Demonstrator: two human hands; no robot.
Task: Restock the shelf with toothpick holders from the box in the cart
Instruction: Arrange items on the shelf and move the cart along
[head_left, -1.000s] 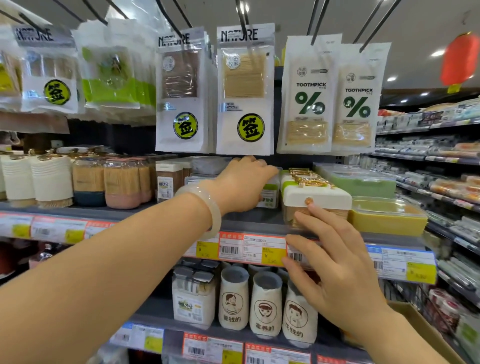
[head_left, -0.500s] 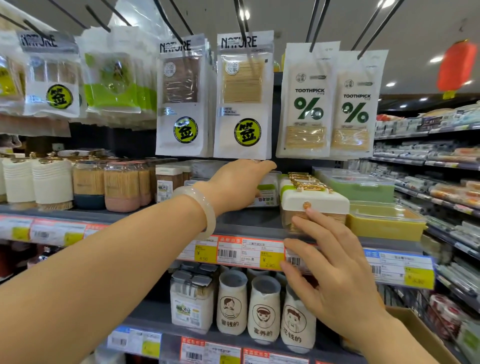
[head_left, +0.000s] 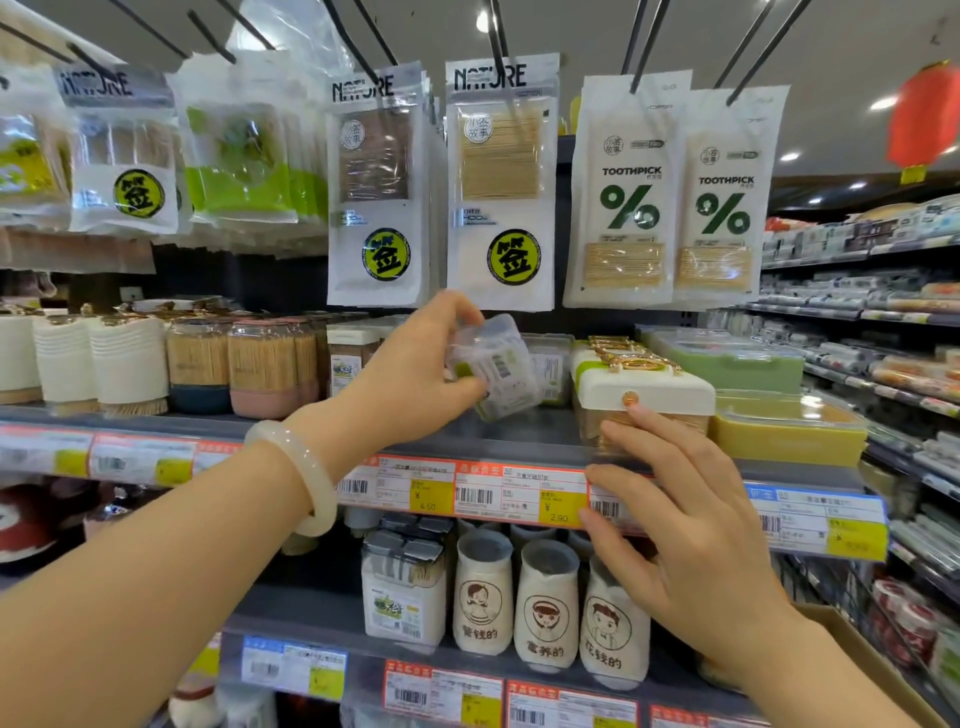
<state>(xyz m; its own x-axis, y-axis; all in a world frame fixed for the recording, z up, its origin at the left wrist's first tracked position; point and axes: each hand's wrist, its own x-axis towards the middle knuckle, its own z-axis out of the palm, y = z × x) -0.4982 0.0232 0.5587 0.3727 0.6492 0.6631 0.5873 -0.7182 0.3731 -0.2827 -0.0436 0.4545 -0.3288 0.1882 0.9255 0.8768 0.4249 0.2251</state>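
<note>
Left hand grips small clear plastic toothpick holder, tilted above grey shelf front edge. Right hand open, fingertips touching white-lidded box. Placing step; next needs uprighting, sliding back.

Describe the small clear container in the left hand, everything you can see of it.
The small clear container is a boxy, see-through plastic holder with rounded corners, a green band low on one side and a white label bearing a barcode. It is blurred, so its contents cannot be told. It is tilted and lifted clear of the shelf, in front of similar containers further back. The left hand grips it, fingers curled over the top and thumb beneath. Nothing else touches it.
</note>
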